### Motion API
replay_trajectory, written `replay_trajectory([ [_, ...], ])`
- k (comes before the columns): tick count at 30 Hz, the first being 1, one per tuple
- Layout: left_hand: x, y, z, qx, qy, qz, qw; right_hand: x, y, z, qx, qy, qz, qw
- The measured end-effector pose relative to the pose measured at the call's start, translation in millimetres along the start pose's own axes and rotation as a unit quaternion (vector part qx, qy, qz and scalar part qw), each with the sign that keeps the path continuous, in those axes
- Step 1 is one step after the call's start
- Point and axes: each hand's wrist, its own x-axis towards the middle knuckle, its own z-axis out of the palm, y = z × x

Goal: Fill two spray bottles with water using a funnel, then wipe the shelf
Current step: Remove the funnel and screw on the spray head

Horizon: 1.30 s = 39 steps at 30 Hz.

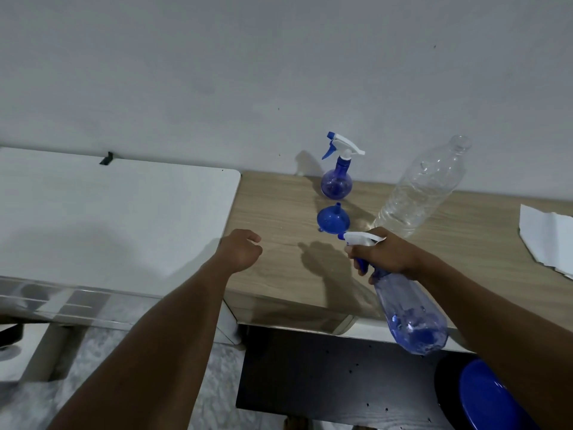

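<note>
While the right hand (386,256) is shut tight round the neck of the long spray bottle (409,315), this is how things look.

Grip: the fingers wrap the white and blue sprayer top; the bottle hangs down from the grip, out past the front edge of the shelf (279,274).

Other hand: the left hand (240,249) is curled loosely and holds nothing. It floats well to the left of the grip.

Funnel (333,219): it sits upside down on the shelf, just beyond the grip.

Round spray bottle (337,178): it stands farther beyond the grip, behind the funnel, near the wall, with its sprayer top on.

Water bottle (418,193): it is big and clear, with no cap, just past the grip and a bit to the right. Only a little water shows in it.

Paper (545,237): it lies far to the right of the grip.

Done: both sprayer tops are on, so the filling looks finished, though I cannot see how much water is inside.

Left: wiping the shelf, I think.
</note>
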Motion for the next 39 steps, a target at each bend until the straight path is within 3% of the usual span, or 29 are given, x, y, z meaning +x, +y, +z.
replay_trajectory([
  [8, -0.3, 4.9, -3.3, 0.0, -0.003, 0.009, 1.0, 6.2, -2.6, 8.4, -0.01, 0.02, -0.003, 1.0],
  [12, 2.1, 9.9, -5.9, -0.001, -0.001, 0.013, 1.0, 9.6, -20.2, 9.5, -0.024, 0.01, -0.061, 0.998],
  [17, 10.1, 27.8, -17.1, 0.004, 0.013, 0.029, 0.999, 27.1, -68.0, -9.4, -0.068, 0.138, -0.176, 0.972],
  [23, 25.0, 60.3, -40.2, 0.02, 0.046, 0.065, 0.997, 56.3, -140.3, -38.3, -0.111, 0.233, -0.247, 0.934],
  [35, 63.4, 107.1, -38.8, 0.05, 0.06, 0.132, 0.988, 187.1, -166.8, -60.2, -0.264, 0.213, -0.165, 0.926],
  [39, 69.9, 106.8, -32.3, 0.046, 0.042, 0.113, 0.992, 212.8, -152.1, -57.2, -0.311, 0.206, -0.142, 0.917],
])
